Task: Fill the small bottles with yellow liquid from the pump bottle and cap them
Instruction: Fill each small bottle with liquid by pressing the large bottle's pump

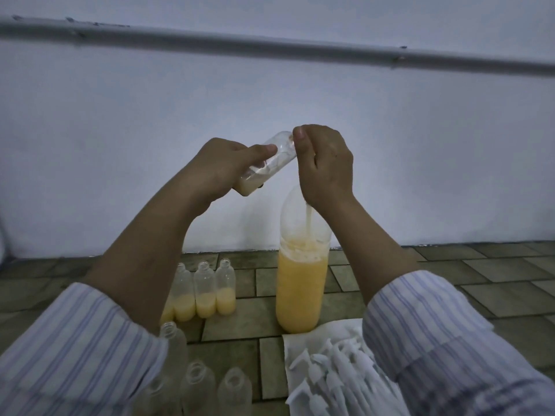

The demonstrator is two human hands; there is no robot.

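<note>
Small bottle (264, 165), part-filled, sits tilted in my left hand (216, 169), fingers wrapped round its lower body. Right hand (326, 166) pinches the pump head over the big pump bottle (300, 283). Prob light, thin-walled, squashy & slippery w/ liquid; grip mid-body.

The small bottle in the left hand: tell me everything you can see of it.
The small bottle is clear plastic, tilted, its mouth up toward the right hand. Pale yellow liquid pools at its lower end; the rest looks empty, with streaks on the wall. The left hand grips its lower half, thumb along its side. The right hand's thumb and fingers meet at its mouth; whether a cap is on cannot be seen.
</note>
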